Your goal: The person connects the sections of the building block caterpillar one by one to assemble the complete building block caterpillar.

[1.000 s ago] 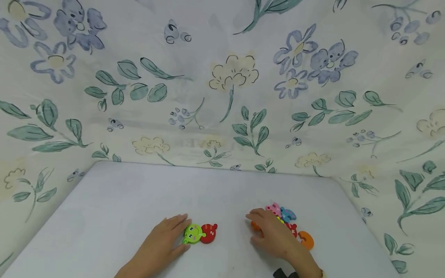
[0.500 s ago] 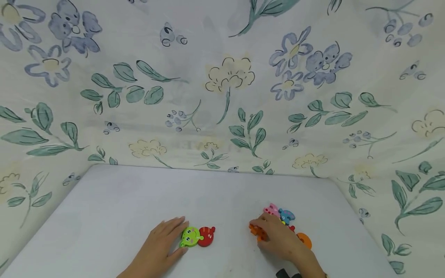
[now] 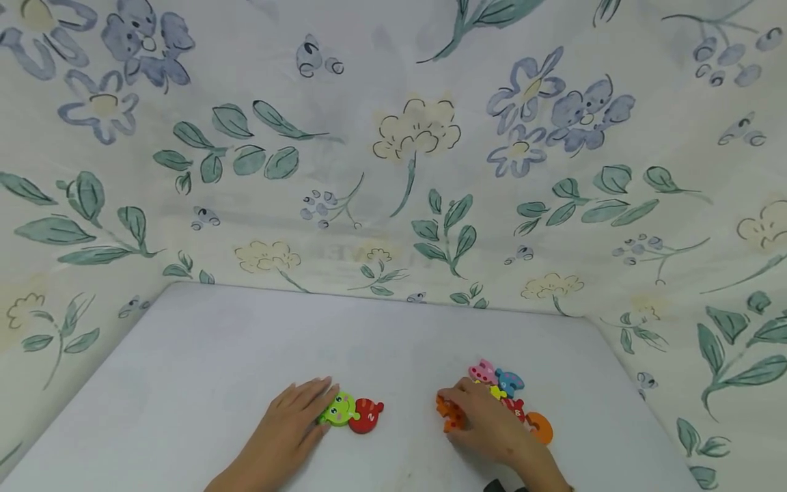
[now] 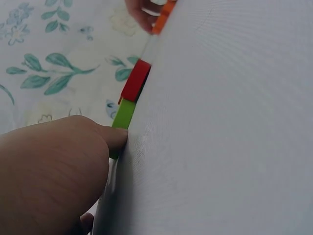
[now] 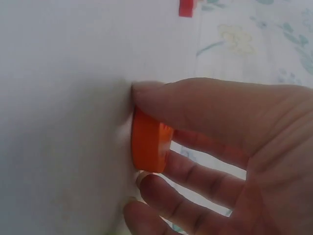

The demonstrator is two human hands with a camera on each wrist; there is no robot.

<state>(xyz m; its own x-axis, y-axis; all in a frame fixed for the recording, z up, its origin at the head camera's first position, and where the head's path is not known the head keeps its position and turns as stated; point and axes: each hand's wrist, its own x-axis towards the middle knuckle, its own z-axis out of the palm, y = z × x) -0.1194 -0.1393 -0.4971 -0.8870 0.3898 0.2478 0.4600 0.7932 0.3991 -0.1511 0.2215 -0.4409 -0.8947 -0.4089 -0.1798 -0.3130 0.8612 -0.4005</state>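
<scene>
In the head view, my left hand [image 3: 284, 425] pinches a green smiling-face puzzle piece [image 3: 340, 410] at its left side, between thumb and fingers. The left wrist view shows the thumb against the green edge [image 4: 123, 113]. A red round puzzle piece [image 3: 365, 417], marked 2, joins its right side. Further right, my right hand [image 3: 488, 420] grips an orange puzzle piece [image 3: 451, 413] with notched edges. Seen from the right wrist, the thumb lies on one edge of that orange piece [image 5: 146, 142] and the fingers on the other side, close against the white surface.
Behind and beside the right hand lie more puzzle pieces: pink [image 3: 482, 371], blue [image 3: 510, 383], yellow [image 3: 496, 392], red [image 3: 513, 410] and orange [image 3: 540, 428]. A black object [image 3: 494, 486] shows at the bottom edge. Floral cloth [image 3: 344, 171] surrounds the white table [image 3: 246, 342].
My right hand has taken hold of the orange piece and shifted it slightly left, away from the cluster. My left thumb has moved in closer to the green piece, which has turned a little.
</scene>
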